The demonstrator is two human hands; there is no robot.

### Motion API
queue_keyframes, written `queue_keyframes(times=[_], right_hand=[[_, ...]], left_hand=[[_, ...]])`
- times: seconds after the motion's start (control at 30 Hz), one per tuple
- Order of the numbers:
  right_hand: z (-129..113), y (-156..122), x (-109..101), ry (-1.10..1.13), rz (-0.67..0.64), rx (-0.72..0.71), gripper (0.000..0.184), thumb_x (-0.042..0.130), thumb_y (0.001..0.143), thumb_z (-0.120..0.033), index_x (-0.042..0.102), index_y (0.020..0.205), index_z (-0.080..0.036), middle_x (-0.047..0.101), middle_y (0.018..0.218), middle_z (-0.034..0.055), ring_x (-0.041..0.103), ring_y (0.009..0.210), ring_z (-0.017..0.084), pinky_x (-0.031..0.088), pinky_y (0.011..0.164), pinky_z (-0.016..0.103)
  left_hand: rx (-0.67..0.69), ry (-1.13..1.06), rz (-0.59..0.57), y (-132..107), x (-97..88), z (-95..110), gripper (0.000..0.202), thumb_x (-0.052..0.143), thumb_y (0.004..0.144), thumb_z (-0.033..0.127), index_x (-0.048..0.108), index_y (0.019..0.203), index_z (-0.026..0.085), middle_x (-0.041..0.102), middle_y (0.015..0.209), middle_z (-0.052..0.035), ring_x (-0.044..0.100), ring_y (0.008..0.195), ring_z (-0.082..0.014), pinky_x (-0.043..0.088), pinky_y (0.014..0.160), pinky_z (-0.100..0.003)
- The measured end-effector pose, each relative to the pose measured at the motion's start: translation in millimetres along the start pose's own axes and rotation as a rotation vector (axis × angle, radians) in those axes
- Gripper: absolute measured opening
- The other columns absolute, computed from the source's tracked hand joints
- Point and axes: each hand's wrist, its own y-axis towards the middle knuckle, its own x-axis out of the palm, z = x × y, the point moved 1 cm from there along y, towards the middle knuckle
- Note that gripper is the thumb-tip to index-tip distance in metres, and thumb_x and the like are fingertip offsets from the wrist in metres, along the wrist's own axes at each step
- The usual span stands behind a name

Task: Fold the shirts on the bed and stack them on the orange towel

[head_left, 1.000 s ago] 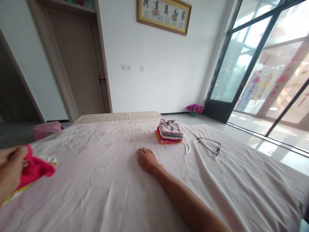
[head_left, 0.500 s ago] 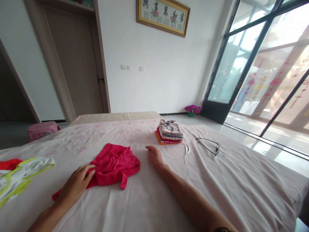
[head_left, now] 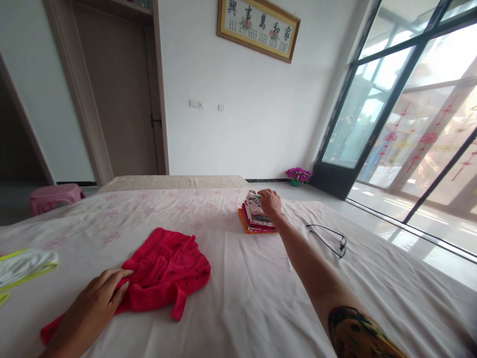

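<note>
A crumpled red garment with dark dots (head_left: 164, 273) lies on the pale pink sheet (head_left: 231, 303) in front of me. My left hand (head_left: 97, 299) rests flat on its left edge, fingers stretched out. Farther off, my right hand (head_left: 271, 204) lies on top of a small stack of folded clothes (head_left: 254, 219), fingers curved over the black-and-white patterned top piece. Whether it grips that piece cannot be made out.
A white garment with yellow-green trim (head_left: 22, 266) lies at the far left. A black clothes hanger (head_left: 330, 237) lies right of the stack. A pink stool (head_left: 52, 196) stands beyond the bed, and glass doors (head_left: 402, 129) fill the right side.
My left hand brought the red garment from the far left onto the sheet in front of me. My right hand left the sheet and reached onto the folded stack.
</note>
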Motion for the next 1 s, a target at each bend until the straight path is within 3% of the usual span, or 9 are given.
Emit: queue_keyframes(times=[0.13,0.2,0.3,0.4,0.67,0.8,0.9,1.0], right_hand=[[5,16,19,-0.081,-0.143,-0.05,0.047,0.027,0.101,-0.036,0.069,0.119,-0.024,0.067,0.124,0.0108,0.055,0.115,0.027,0.036,0.098,0.04],[6,17,29,-0.083,-0.186,-0.083,0.046,0.029,0.101,-0.041,0.068,0.12,-0.026,0.066,0.127,0.0088,0.055,0.116,0.026,0.034,0.101,0.042],[7,14,42,-0.095,-0.197,-0.146,0.048,0.027,0.101,-0.045,0.054,0.138,-0.031,0.055,0.143,0.004,0.048,0.127,0.025,0.027,0.108,0.047],[9,9,51,-0.116,-0.164,-0.177,0.053,0.025,0.101,-0.045,0.04,0.15,-0.03,0.045,0.152,0.0048,0.04,0.134,0.026,0.021,0.112,0.05],[7,6,41,-0.129,-0.241,-0.173,0.057,0.02,0.102,-0.048,0.028,0.155,-0.029,0.033,0.159,0.007,0.028,0.143,0.027,0.017,0.114,0.058],[3,5,31,-0.123,-0.273,-0.217,0.054,0.023,0.103,-0.042,0.034,0.153,-0.025,0.035,0.158,0.0092,0.026,0.145,0.028,0.013,0.115,0.06],[-12,-8,27,-0.115,-0.189,-0.209,0.053,0.023,0.103,-0.041,0.039,0.15,-0.024,0.039,0.156,0.0109,0.028,0.144,0.03,0.015,0.115,0.059],[-43,-43,29,-0.071,-0.03,-0.284,0.052,0.021,0.104,-0.043,0.039,0.149,-0.025,0.042,0.154,0.0075,0.027,0.145,0.025,0.016,0.118,0.05]], left_hand=[[-0.004,0.007,-0.008,-1,1.5,-2,0.033,0.045,0.09,0.043,0.064,0.112,0.027,0.069,0.115,-0.0069,0.065,0.108,-0.0244,0.05,0.098,-0.039],[-0.009,0.014,-0.017,-1,1.7,-2,0.033,0.045,0.091,0.044,0.064,0.113,0.027,0.068,0.116,-0.0063,0.064,0.11,-0.0244,0.05,0.099,-0.039],[-0.013,0.021,-0.028,-2,0.8,-1,0.033,0.045,0.091,0.044,0.063,0.113,0.027,0.068,0.117,-0.0057,0.064,0.11,-0.0245,0.049,0.1,-0.04],[-0.015,0.024,-0.026,-1,-1.8,2,0.033,0.045,0.091,0.043,0.063,0.113,0.027,0.068,0.116,-0.0056,0.064,0.11,-0.0247,0.049,0.099,-0.039],[-0.004,0.004,0.005,0,-5.5,8,0.033,0.046,0.089,0.041,0.067,0.11,0.026,0.069,0.111,-0.0058,0.065,0.107,-0.0256,0.051,0.097,-0.04],[-0.031,0.003,0.002,1,-8.8,12,0.031,0.046,0.089,0.038,0.067,0.108,0.025,0.069,0.111,-0.0063,0.065,0.105,-0.0251,0.05,0.097,-0.041],[-0.041,0.001,-0.017,2,-13.4,18,0.03,0.045,0.091,0.034,0.067,0.109,0.025,0.068,0.111,-0.0063,0.064,0.106,-0.0238,0.049,0.099,-0.04],[-0.041,0.002,-0.037,2,-16.9,22,0.03,0.044,0.092,0.032,0.066,0.11,0.023,0.067,0.112,-0.0069,0.063,0.106,-0.0229,0.048,0.1,-0.039]])
